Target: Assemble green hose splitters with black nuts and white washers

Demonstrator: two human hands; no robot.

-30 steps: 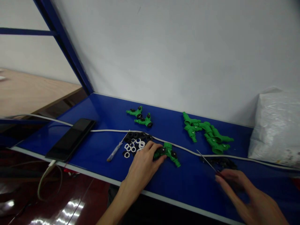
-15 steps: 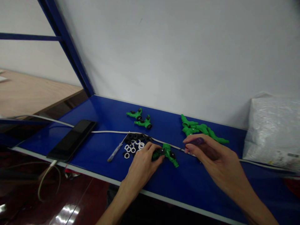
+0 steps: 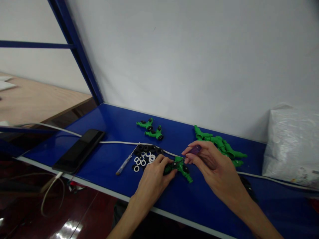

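My left hand (image 3: 155,176) is closed on one arm of a green Y-shaped hose splitter (image 3: 179,162) with black valve knobs, which rests on the blue table. In my right hand (image 3: 214,169), thumb and fingers grip a screwdriver by its dark purple handle (image 3: 195,150). Its thin shaft points left to the splitter, close to a black knob; whether the tip touches cannot be made out. Beside my left hand lie white rings (image 3: 143,163) and black rings (image 3: 146,148). A clear-handled screwdriver (image 3: 123,165) lies left of them.
Two green splitters with black parts (image 3: 156,133) sit toward the wall. Several plain green splitter bodies (image 3: 219,143) are piled behind my right hand. A black phone (image 3: 79,150) is at the left, a white cable (image 3: 119,142) crosses the table, and a plastic-wrapped package (image 3: 291,146) stands right.
My right hand has moved left and slightly down with the screwdriver, bringing its shaft to the splitter. My left hand still holds the splitter. The view has shifted slightly.
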